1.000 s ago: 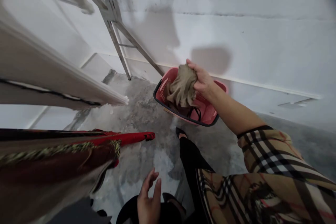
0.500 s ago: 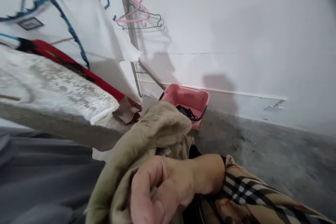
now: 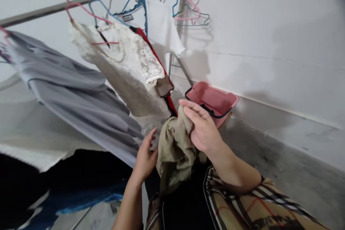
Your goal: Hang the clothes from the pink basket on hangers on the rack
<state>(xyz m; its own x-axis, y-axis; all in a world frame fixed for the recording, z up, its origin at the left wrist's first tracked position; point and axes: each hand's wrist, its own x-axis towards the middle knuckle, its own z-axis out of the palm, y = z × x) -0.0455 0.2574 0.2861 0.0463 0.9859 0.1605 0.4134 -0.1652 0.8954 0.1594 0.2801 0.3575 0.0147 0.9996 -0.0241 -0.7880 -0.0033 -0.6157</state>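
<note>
An olive-green crumpled garment [image 3: 176, 147] hangs in front of my body, its exact kind hidden by the folds. My right hand [image 3: 203, 127] pinches its upper edge between thumb and fingers, and the rest droops below. To the left of the cloth is my left hand [image 3: 147, 156], fingers apart and pointing upward, its thumb close to the fabric. Whether that thumb touches the cloth I cannot tell.
Left, a grey garment [image 3: 72, 82] and a white lace top [image 3: 126, 61] hang from a metal rack [image 3: 67, 5]. Several hangers, including a pink one [image 3: 185, 17], hang farther back. A pink basket [image 3: 215, 95] holding something dark stands by the white wall [image 3: 269, 25].
The view has swung left, bringing more of the rack in. My left hand has come into view. The garment has moved away from the camera and now dangles from my right hand.
</note>
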